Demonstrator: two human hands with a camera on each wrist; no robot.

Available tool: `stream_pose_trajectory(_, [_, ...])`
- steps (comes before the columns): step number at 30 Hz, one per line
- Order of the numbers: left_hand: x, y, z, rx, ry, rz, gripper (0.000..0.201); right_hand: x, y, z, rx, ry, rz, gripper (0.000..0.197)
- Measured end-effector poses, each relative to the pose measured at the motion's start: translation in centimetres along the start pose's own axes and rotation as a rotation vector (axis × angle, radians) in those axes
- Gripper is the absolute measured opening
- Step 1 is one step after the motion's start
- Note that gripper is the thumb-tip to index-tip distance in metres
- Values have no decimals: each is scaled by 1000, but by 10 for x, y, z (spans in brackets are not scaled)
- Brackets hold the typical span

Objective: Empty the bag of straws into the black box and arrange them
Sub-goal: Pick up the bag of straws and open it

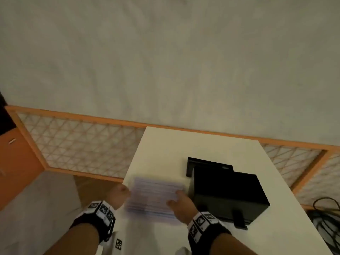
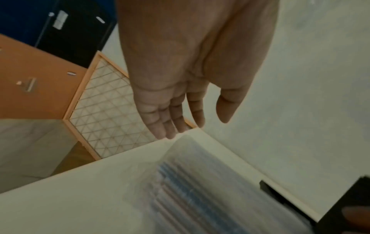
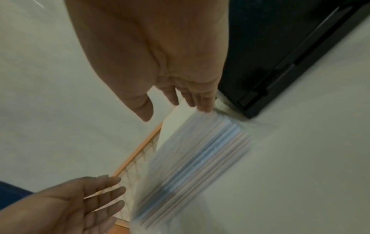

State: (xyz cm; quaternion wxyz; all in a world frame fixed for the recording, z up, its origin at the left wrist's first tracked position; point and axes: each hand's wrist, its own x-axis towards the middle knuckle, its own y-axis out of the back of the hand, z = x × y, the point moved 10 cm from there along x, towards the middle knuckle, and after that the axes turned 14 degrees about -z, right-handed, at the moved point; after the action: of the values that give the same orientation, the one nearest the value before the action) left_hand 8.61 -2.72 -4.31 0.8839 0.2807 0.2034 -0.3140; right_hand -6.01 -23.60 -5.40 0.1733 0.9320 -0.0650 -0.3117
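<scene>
Your task has barely begun: the full bag of straws [image 1: 154, 196] lies on the tabletop [image 1: 165, 144] beside the black box [image 1: 228, 196], your left hand [image 1: 118, 195] and right hand [image 1: 181, 203] flanking it with fingers [image 3: 202, 101] loose, gripping nothing.

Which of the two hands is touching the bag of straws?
The right hand: its fingertips rest on the bag of straws. The left hand is apart from it.
</scene>
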Motion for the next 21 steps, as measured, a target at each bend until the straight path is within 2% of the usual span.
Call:
stream_pose_trajectory(2, [13, -2, -10, 94, 53, 19, 29, 17, 0, 10, 88, -62, 55, 51])
stream_pose_trajectory(3, [18, -7, -15, 120, 96, -15, 18, 23, 0, 16, 125, -85, 67, 44])
stream_pose_trajectory(4, [23, -14, -22, 101, 129, -65, 16, 29, -3, 17, 106, -106, 24, 38])
stream_pose_trajectory(6, [40, -23, -34, 80, 165, -134, 57, 37, -6, 19, 17, -151, -10, 38])
stream_pose_trajectory(7, [44, -26, -34, 63, 161, -155, 67, 44, -6, 23, 42, -160, 8, 43])
stream_pose_trajectory(9, [50, -29, -34, 37, 151, -173, 66, 54, -6, 29, -1, -192, 31, 62])
stream_pose_trajectory(11, [57, -30, -35, 43, 119, -190, 56, 63, -3, 48, 120, -304, 74, 86])
stream_pose_trajectory(12, [61, -30, -37, 32, 88, -210, 57, 64, -6, 50, 194, -319, 60, 86])
stream_pose_trajectory(13, [65, -28, -42, -10, 73, -218, 58, 68, -10, 55, 250, -308, 38, 79])
stream_pose_trajectory(15, [73, -21, -57, -159, 65, -203, 76, 77, -15, 68, 377, -283, 7, 68])
stream_pose_trajectory(16, [71, -17, -61, -249, 71, -190, 85, 71, -9, 70, 398, -261, 48, 74])
stream_pose_trajectory(17, [63, -13, -56, -354, 47, -171, 83, 76, -7, 78, 449, -243, 67, 81])
stream_pose_trajectory(19, [47, -11, -42, -471, 11, -181, 61, 72, -3, 79, 455, -198, 97, 75])
stream_pose_trajectory(21, [42, -6, -32, -561, -41, -175, 49, 61, 2, 67, 455, -125, 122, 75])
